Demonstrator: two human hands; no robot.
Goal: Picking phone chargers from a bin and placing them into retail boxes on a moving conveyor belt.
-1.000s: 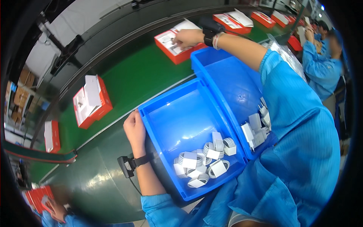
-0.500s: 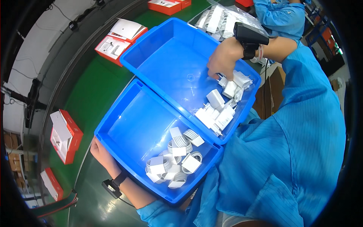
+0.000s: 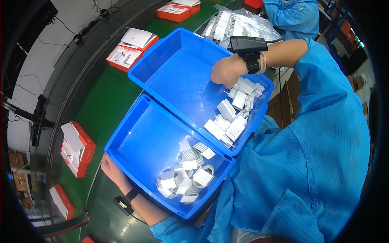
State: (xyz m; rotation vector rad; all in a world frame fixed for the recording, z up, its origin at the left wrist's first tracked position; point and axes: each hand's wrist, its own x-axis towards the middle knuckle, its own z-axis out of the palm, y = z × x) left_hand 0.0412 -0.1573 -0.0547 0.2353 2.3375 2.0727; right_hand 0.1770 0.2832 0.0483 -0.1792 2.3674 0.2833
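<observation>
Two blue plastic bins sit side by side, rims touching. White plug chargers (image 3: 235,127) lie heaped at the right end of the far bin (image 3: 170,77). In the near bin (image 3: 133,133), several coiled white cables (image 3: 190,174) with paper bands lie at the right end. My right hand (image 3: 229,71) is closed, knuckles up, inside the far bin just left of the chargers. Its fingertips are hidden, so anything in them cannot be seen. My left hand (image 3: 113,168) is curled against the outer left edge of the near bin, part of its fingers hidden at the rim.
Open red boxes with white inserts (image 3: 123,56) stand along the green belt (image 3: 93,101) at the left and back. A clear bag of banded cables (image 3: 227,26) lies behind the far bin. A co-worker's blue sleeve (image 3: 293,18) shows at the far right.
My right hand has drawn left from the chargers over the bare part of the far bin. My left hand stays at the near bin's edge. The whole view has shifted slightly.
</observation>
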